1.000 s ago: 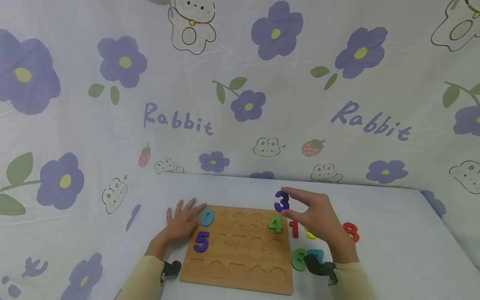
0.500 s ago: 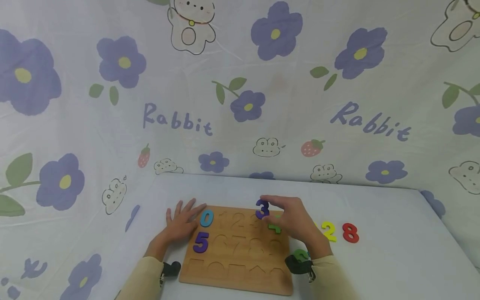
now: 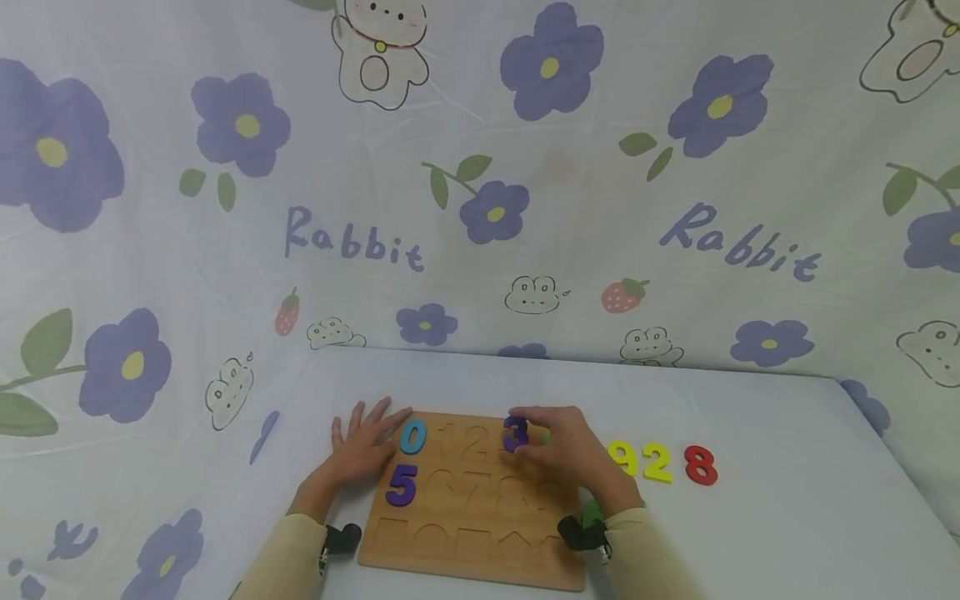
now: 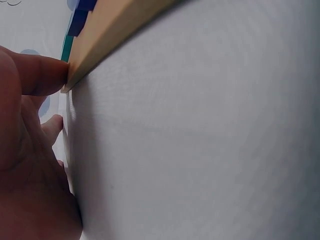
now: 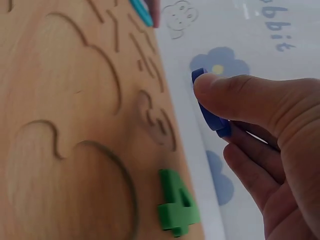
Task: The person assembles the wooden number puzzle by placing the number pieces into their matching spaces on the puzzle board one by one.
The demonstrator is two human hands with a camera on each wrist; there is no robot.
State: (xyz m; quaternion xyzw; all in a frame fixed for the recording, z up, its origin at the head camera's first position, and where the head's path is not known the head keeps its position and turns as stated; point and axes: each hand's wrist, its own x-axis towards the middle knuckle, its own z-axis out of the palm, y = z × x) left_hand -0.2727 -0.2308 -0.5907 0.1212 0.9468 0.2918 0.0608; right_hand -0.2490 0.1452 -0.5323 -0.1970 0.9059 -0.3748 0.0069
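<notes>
A purple number 3 [image 3: 515, 435] is pinched between the thumb and fingers of my right hand [image 3: 566, 446]. In the head view it overlaps the 3-shaped recess; the right wrist view shows the 3 [image 5: 212, 117] held apart from the board surface. My left hand [image 3: 365, 442] lies at the left edge of the wooden number board [image 3: 468, 567], fingers spread, its thumb [image 4: 47, 75] against the board's side. On the board sit a blue 0 [image 3: 406, 437], a purple 5 [image 3: 403, 481] and a green 4 [image 5: 177, 215], the 4 mostly behind my right hand in the head view.
On the white table right of the board lie a yellow 9 [image 3: 632, 455], a yellow 2 [image 3: 657, 463] and a red 8 [image 3: 701, 465]. A green piece [image 3: 591, 512] shows partly behind my right wrist. A patterned cloth [image 3: 480, 333] hangs behind the table.
My right hand has carried the purple 3 left and down, from beyond the board's top right corner to over the 3-shaped recess. My left hand has stayed in place.
</notes>
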